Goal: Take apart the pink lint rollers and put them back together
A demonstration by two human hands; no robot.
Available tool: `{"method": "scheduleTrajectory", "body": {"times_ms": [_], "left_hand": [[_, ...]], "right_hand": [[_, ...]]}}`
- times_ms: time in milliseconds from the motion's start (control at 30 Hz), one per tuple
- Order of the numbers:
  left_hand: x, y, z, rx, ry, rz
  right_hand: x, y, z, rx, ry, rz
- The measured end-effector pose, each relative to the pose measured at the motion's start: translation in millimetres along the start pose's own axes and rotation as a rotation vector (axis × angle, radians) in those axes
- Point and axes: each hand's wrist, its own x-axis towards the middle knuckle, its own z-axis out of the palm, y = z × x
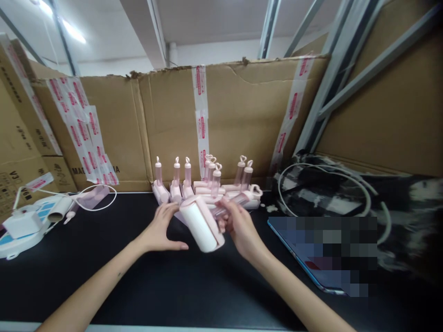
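My right hand (238, 226) is wrapped round the clear pink handle of a lint roller (201, 225), which is tilted in the air over the table. Its white roll faces me, with a pink cover along the side and a heart-shaped loop at the handle's end. To the left, my left hand (161, 230) is open, thumb and fingers spread beside the roll's upper end; whether a fingertip touches it I cannot tell. Behind both hands stand several more pink lint rollers (176, 184) in a row, handles pointing up.
A black table (138, 286) lies beneath. Cardboard (173, 115) walls the back. On the left are a power strip (20, 230), a cardboard tube (59, 210) and a white cable (116, 203). A blue-edged tablet-like device (304, 263), partly blurred, and black plastic wrapping (321, 184) occupy the right.
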Motion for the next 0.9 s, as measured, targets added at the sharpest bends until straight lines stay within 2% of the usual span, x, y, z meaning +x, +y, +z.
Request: {"method": "scheduleTrajectory", "body": {"times_ms": [67, 133, 233, 300, 400, 500, 600, 700, 800, 900], "left_hand": [[2, -10, -8.6, 0.257, -0.014, -0.027], [3, -15, -12.3, 0.331, -0.023, -0.058], [2, -14, -10.2, 0.257, -0.056, -0.057], [0, -10, -5.2, 0.092, -0.083, -0.04], [-3, -6, 7.6, -0.302, -0.071, -0.101], [-8, -3, 22.5, -0.507, -0.054, -0.176], [-11, 2, 29.4, -0.503, -0.121, -0.217], [-13, 9, 26.8, -0.391, -0.216, -0.228], [-12, 14, 22.8, -0.316, -0.253, -0.227], [-11, 17, 21.1, -0.335, -0.262, -0.206]], "right_hand": [[8, -4, -6, 0.069, 0.072, -0.076], [14, -5, -11, 0.107, 0.104, -0.128], [17, -6, -12, 0.081, 0.157, -0.188], [14, -5, -10, 0.018, 0.16, -0.235], [7, -4, -7, -0.146, 0.066, -0.287], [1, -2, -6, -0.323, -0.072, -0.308], [-2, -1, -7, -0.555, -0.178, -0.406], [-6, -2, -9, -0.778, -0.262, -0.501], [-8, -5, -8, -0.914, -0.294, -0.547], [-7, -15, -5, -0.986, -0.367, -0.553]]}}
